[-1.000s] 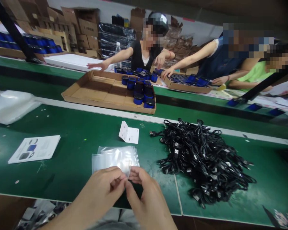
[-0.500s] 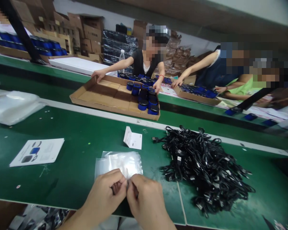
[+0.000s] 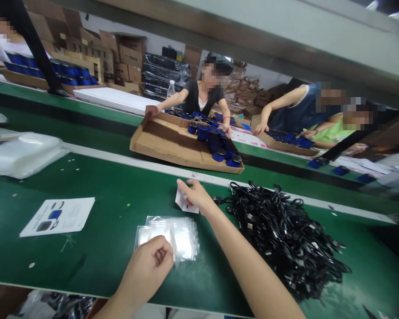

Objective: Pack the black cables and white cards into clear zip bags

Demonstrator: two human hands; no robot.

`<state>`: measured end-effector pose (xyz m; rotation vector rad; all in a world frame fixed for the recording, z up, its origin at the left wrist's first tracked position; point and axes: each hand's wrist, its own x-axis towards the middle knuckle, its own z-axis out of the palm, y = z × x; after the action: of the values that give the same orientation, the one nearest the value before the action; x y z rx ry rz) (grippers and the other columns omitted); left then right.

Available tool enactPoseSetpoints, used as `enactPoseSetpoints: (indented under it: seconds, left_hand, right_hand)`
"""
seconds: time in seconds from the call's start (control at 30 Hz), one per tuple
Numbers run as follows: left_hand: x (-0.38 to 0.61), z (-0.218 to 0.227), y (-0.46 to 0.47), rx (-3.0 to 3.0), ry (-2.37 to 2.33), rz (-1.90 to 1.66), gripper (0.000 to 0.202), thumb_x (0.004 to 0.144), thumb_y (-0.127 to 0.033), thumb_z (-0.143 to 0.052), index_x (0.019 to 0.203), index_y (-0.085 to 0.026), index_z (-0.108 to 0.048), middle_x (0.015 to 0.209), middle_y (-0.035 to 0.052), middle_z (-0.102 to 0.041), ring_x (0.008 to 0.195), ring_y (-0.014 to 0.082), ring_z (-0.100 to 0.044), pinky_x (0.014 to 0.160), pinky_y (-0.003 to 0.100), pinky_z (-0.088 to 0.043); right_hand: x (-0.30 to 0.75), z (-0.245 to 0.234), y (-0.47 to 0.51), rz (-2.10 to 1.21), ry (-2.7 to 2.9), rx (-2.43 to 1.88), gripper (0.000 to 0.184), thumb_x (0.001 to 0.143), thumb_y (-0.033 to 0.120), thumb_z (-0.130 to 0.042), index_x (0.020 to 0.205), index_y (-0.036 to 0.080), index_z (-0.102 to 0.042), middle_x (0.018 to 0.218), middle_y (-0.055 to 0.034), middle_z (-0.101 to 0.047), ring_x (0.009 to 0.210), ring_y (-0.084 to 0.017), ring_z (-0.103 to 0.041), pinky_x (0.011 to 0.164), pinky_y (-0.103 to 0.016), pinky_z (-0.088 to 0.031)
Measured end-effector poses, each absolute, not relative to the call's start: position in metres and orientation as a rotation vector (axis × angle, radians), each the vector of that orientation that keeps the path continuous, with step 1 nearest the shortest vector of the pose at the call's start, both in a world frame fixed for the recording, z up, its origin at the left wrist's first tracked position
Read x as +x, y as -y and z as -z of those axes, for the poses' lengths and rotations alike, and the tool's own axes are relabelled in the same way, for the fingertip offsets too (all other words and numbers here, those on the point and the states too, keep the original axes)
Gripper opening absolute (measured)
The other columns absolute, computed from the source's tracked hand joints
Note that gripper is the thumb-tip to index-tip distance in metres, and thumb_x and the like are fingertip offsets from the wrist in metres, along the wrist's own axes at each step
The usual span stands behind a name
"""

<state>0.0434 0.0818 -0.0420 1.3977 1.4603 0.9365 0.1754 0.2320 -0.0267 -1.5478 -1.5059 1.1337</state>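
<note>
My left hand is closed in a pinch on the near edge of a clear plastic bag, the top one of a small stack lying on the green table. My right hand is stretched forward over a small folded white card, fingers laid on it and curling round its edge. A big heap of black cables lies just right of that hand.
A printed leaflet lies at the left, a pile of white plastic further back. Across the belt a person holds a cardboard tray with blue jars; two more people work at another tray.
My right hand let go of the bag and reached forward to the white card. The left hand kept its pinch on the bag. The person opposite pulled the cardboard tray to the right.
</note>
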Motion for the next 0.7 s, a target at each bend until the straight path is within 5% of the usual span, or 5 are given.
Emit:
enactPoseSetpoints:
  seconds: [0.2,0.47,0.7]
  left_hand:
    - [0.038,0.045,-0.084,1.339,-1.420,-0.909,0.017,0.073,-0.026,-0.054,0.057,-0.020,-0.050,0.051,-0.0055,-0.047,0.050,0.0123,-0.048,0.049,0.021,-0.036]
    - [0.029,0.046,-0.096,1.146,-1.394,-0.956,0.020,0.085,-0.037,-0.044,0.075,-0.020,-0.049,0.070,0.0018,-0.069,0.059,0.0157,-0.066,0.056,0.026,-0.053]
    - [0.041,0.042,-0.099,1.202,-1.557,-1.195,0.023,0.085,-0.039,-0.045,0.070,-0.021,-0.045,0.049,-0.0100,-0.042,0.042,0.0085,-0.045,0.041,0.017,-0.036]
  right_hand:
    - [0.184,0.029,-0.230,-1.302,1.448,-1.691,0.024,0.093,0.035,-0.052,0.103,0.013,-0.057,0.086,-0.0015,-0.061,0.062,-0.010,-0.059,0.054,-0.025,-0.051]
    - [0.218,-0.008,-0.149,-1.221,1.765,-1.409,0.028,0.092,0.026,-0.046,0.065,0.017,-0.050,0.060,0.0052,-0.047,0.058,-0.010,-0.046,0.055,-0.022,-0.036]
    - [0.195,-0.007,-0.087,-0.972,1.967,-1.288,0.013,0.088,0.022,-0.047,0.078,0.020,-0.055,0.077,-0.0005,-0.057,0.070,-0.015,-0.052,0.065,-0.027,-0.039]
